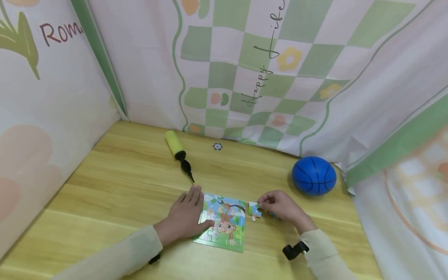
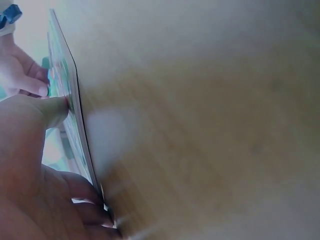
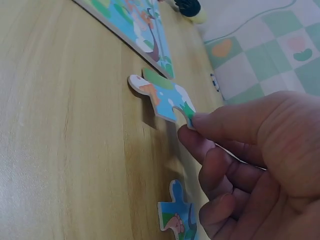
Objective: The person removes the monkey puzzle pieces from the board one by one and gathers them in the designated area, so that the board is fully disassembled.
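Observation:
A monkey jigsaw puzzle [image 1: 229, 206] lies in its flat board on the table. Along the board's left side rests my left hand [image 1: 185, 216], its fingers stretched out and its thumb over the picture; in the left wrist view the fingertips touch the board's edge [image 2: 82, 117]. My right hand [image 1: 280, 206] pinches a blue and green puzzle piece [image 3: 162, 97] by one corner between thumb and index finger, tilted just above the table beside the board's right edge. Below that hand, a second puzzle piece [image 3: 180, 215] with blue and brown print lies on the wood, mostly hidden in the head view.
A blue ball [image 1: 314, 175] stands at the back right, beyond my right hand. Past the left fingertips lies a yellow and black hand pump [image 1: 178, 151], its nozzle pointing toward them. A small round black-and-white disc [image 1: 217, 146] sits near the curtain [image 1: 241, 77] behind the table.

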{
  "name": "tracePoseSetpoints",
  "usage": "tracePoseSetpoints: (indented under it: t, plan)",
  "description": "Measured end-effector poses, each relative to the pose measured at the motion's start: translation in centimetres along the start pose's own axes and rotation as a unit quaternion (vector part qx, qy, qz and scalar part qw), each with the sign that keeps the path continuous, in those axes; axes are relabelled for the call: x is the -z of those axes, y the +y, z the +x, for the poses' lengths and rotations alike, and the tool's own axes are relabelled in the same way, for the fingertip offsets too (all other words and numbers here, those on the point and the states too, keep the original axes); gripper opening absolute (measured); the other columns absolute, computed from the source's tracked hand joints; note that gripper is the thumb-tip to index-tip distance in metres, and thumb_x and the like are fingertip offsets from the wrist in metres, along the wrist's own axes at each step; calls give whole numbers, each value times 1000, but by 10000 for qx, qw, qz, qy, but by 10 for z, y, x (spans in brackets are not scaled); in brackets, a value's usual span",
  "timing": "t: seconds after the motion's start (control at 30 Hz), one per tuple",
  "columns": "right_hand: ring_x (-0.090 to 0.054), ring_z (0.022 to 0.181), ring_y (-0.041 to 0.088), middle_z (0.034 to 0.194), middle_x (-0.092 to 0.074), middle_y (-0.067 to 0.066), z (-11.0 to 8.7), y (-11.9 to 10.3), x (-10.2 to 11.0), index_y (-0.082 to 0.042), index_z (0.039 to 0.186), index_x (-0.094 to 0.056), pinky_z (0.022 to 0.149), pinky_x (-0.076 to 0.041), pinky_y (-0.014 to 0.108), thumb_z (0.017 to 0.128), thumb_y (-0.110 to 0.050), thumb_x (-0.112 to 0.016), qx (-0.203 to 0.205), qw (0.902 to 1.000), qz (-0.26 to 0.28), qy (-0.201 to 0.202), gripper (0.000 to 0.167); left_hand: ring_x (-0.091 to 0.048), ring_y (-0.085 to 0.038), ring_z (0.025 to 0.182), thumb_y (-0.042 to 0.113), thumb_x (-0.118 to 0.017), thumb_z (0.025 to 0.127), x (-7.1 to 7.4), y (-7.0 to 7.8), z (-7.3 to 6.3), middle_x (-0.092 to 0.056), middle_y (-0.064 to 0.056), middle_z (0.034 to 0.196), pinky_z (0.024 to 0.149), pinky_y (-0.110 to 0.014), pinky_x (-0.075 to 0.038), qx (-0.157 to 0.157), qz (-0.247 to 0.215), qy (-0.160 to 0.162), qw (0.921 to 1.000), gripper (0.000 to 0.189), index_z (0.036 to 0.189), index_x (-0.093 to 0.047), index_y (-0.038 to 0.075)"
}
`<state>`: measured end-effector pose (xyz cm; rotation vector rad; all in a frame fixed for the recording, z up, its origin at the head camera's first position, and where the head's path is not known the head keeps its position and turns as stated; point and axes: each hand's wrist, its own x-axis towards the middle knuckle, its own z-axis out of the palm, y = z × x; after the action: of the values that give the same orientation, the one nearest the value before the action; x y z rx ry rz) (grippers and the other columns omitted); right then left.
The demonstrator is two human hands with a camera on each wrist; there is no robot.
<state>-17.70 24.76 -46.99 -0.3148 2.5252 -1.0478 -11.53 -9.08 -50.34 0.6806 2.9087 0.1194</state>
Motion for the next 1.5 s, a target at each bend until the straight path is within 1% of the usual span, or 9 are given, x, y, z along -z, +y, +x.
tracePoseSetpoints:
  t: [0.2, 0.3, 0.4, 0.5, 0.67, 0.83, 1.1, 1.33, 1.5]
  plan:
    - [-60, 85, 17, 95, -67, -1, -3, 1, 1, -10, 106, -72, 71, -52, 34, 100, -20, -68, -42, 9989, -366, 282, 13, -14, -39, 151, 76, -34, 97, -1, 1, 1, -15, -24, 164, 119, -53, -22, -56, -91, 49, 9999, 100, 156, -30, -5]
    - [-60, 82, 16, 97, -67, -2, -9, -5, -2, -11, 109, -72, 69, -52, 34, 101, -22, -66, 63, 9976, -487, 494, 15, -15, -39, 151, 73, -37, 98, -3, 0, 0, -16, -24, 163, 119, -53, -22, -69, -247, 188, 9995, 97, 157, -29, -4]
    - [-59, 77, 17, 96, -67, -2, -18, -15, -11, -11, 110, -72, 64, -52, 33, 101, -22, -66, 404, 9969, -565, 359, 16, -17, -38, 150, 71, -39, 98, -3, 1, -2, -17, -21, 164, 118, -53, -22, -123, -601, 450, 9971, 92, 160, -24, 4]
    - [-60, 77, 13, 94, -67, -6, -27, -26, -24, -11, 109, -74, 63, -52, 30, 100, -22, -68, 766, 9947, -680, 72, 15, -18, -37, 150, 71, -41, 98, -2, 6, -5, -17, -17, 165, 118, -53, -21, -385, -1143, 638, 9906, 86, 162, -26, 15]
    - [-57, 76, 8, 90, -64, -10, -33, -33, -47, -6, 115, -74, 65, -51, 27, 97, -20, -71, 1275, 9873, -925, -188, 24, -11, -41, 151, 74, -40, 96, -3, 20, -10, -13, -18, 165, 119, -56, -15, -893, -1391, 318, 9857, 79, 158, -37, 25]
    - [-51, 75, 8, 86, -57, -10, -36, -33, -62, -1, 121, -72, 63, -48, 27, 95, -23, -74, 1494, 9814, -1202, -110, 35, -1, -42, 151, 78, -37, 94, -11, 28, -15, -8, -20, 165, 120, -56, -8, -913, -1185, 62, 9887, 86, 160, -31, 25]
    - [-52, 73, 8, 85, -57, -10, -36, -36, -71, -7, 111, -73, 61, -49, 26, 93, -20, -76, 1246, 9850, -1162, 289, 23, 2, -39, 152, 75, -43, 94, -18, 30, -13, -4, -19, 166, 120, -55, -6, -792, -1018, 164, 9915, 84, 159, -32, 24]
    - [-58, 75, 10, 87, -62, -10, -31, -38, -72, -14, 100, -70, 64, -52, 29, 97, -19, -71, 836, 9938, -638, 354, 5, 1, -39, 152, 76, -43, 94, -17, 31, -12, -5, -17, 166, 120, -55, -8, -769, -906, 84, 9929, 83, 159, -34, 25]
    - [-60, 75, 10, 86, -64, -11, -30, -37, -72, -15, 97, -70, 65, -53, 29, 99, -22, -69, 786, 9956, -343, 386, 8, -1, -38, 152, 76, -43, 94, -15, 31, -13, -5, -17, 166, 120, -55, -9, -760, -838, 97, 9935, 82, 158, -35, 26]
